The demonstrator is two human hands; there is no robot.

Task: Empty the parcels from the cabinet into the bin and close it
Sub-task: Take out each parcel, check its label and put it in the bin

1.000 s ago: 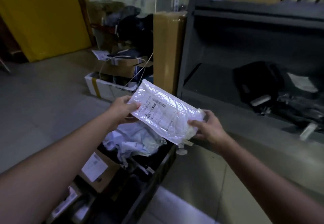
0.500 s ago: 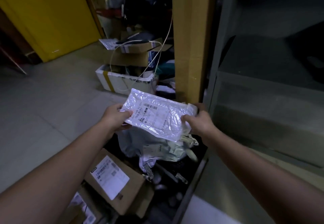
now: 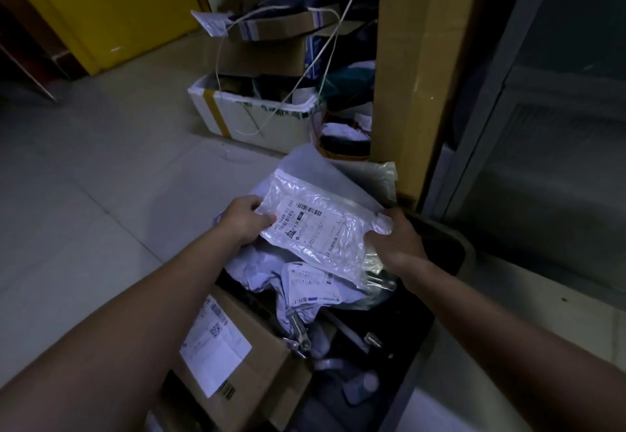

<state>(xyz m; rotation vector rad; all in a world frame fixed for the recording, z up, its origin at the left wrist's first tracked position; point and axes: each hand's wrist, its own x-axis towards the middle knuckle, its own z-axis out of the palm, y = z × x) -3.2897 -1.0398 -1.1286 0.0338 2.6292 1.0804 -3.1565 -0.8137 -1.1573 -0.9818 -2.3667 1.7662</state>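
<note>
"Clearance round the bin (image 3: 447, 245)?"
"Bare floor (image 3: 84, 194) fills the left of the frame; a tall carton (image 3: 416, 76) and the cabinet (image 3: 548, 160) crowd the bin's far right rim."
"And the parcel (image 3: 321, 228)?"
"Centre frame, label up, over the bin's heap. The left hand (image 3: 244, 221) pinches its left edge, and the right hand (image 3: 396, 245) grips its right corner, with the parcel stretched between them."

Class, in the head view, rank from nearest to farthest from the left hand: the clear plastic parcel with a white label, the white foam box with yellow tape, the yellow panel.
1. Clear plastic parcel: held in the left hand.
2. White foam box: on the floor, ahead.
3. Yellow panel: farthest, far left.
</note>
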